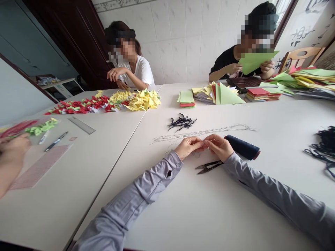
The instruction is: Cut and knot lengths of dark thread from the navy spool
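The left hand (190, 147) and right hand (219, 147) meet over the white surface (167, 216), fingertips (202, 142) pressed together in a pinch, palms turned in, grey sleeves (277, 195) on both arms. What's pinched looks like a strand of the pale fine thread (201, 132), but it's too thin to be sure. More of that thread lies in long loose lines just beyond the hands, w/ a few loops by the left hand.

Just beyond the right hand: dark navy spool (242, 147), lying on its side. Thread snips (209, 166) lie just below the hands, near the right wrist. Further out past the fingertips: small bunch of black cords (181, 122). Well right of the right hand: heap of black cord (323, 148).

Far beyond the hands: stacks of colored paper (186, 98) and rows of folded paper cranes (136, 101). Left of the left hand, a co-worker's hand (13, 150) sits by a pink mat (39, 167), pen (56, 141) and ruler (81, 124). Across the surface, another person holds up a green paper triangle (252, 61) w/ both hands.
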`<state>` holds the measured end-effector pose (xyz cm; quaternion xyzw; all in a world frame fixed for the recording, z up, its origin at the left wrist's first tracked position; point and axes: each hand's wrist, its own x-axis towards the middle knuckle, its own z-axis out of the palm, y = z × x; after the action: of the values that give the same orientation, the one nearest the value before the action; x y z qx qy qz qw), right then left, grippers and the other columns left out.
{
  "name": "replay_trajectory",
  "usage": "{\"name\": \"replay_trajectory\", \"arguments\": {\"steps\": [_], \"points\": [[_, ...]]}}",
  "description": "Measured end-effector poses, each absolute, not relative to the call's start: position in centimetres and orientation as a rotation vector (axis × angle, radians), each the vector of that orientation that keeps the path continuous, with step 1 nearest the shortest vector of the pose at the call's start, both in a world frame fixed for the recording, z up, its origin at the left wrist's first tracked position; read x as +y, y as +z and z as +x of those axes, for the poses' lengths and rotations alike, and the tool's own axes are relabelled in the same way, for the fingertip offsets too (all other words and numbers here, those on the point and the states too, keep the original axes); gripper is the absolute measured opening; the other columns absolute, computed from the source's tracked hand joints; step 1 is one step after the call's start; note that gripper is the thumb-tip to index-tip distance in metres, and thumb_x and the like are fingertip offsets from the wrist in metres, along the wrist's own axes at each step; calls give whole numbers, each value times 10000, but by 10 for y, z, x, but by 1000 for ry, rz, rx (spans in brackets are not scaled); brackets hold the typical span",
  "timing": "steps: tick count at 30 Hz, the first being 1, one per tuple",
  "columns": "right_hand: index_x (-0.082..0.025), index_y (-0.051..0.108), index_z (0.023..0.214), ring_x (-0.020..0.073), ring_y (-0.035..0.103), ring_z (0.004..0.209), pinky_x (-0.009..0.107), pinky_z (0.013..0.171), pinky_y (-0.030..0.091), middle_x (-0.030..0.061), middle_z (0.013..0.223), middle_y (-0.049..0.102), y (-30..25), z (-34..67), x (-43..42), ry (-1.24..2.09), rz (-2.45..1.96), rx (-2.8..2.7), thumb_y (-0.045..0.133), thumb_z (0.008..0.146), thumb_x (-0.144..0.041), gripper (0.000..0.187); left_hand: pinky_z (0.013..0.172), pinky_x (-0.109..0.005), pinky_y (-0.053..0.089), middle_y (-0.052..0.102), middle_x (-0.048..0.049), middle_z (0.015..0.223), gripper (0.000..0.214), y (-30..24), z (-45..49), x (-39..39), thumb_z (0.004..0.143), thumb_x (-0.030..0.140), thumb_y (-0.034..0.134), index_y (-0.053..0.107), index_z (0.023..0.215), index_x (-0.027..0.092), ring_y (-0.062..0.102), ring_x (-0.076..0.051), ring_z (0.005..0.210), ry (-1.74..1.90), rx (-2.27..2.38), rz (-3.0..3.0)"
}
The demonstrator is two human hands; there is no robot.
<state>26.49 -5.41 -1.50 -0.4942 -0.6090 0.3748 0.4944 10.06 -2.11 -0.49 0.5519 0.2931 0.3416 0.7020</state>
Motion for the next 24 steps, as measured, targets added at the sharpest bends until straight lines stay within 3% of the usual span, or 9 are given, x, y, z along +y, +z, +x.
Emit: {"name": "replay_trajectory", "arguments": {"steps": [7, 12, 16, 18, 24], "points": [[-167, 582, 755, 85, 472, 505, 235, 480, 407, 22, 679, 574, 13, 270, -59, 708, -1248, -1751, 552, 786, -440, 277, 922, -370, 453, 682, -59, 838, 321, -3, 95, -19, 641, 388, 753, 669, 791, 117, 646, -152, 840, 808, 659, 1057], [-175, 602, 690, 84, 484, 525, 239, 541, 401, 19, 696, 578, 46, 289, -62, 420, -1437, -2159, 540, 742, -251, 111, 938, -370, 440, 675, -72, 990, 260, 16, 84, -15, 686, 364, 724, 674, 804, 138, 624, -173, 957, 863, 638, 1095], [-181, 619, 750, 65, 462, 494, 251, 538, 404, 33, 800, 579, 49, 290, -61, 338, -1510, -2140, 589, 701, -251, 90, 946, -362, 427, 666, -58, 1019, 206, 34, 81, -20, 701, 347, 708, 686, 779, 158, 576, -177, 1036, 915, 634, 1151], [-186, 625, 824, 78, 490, 539, 254, 534, 420, 48, 857, 573, 46, 281, -59, 482, -1433, -1982, 602, 710, -305, 167, 962, -347, 406, 665, -49, 1020, 189, 40, 83, -24, 702, 342, 705, 693, 774, 167, 562, -171, 1052, 934, 646, 1175], [-204, 599, 821, 88, 487, 619, 228, 536, 443, -11, 722, 513, 33, 246, -49, 1448, -1208, -1477, 699, 623, -404, 299, 914, -328, 405, 675, -36, 893, 217, 42, 86, -31, 673, 350, 725, 703, 772, 158, 604, -148, 876, 925, 626, 1156]]}}
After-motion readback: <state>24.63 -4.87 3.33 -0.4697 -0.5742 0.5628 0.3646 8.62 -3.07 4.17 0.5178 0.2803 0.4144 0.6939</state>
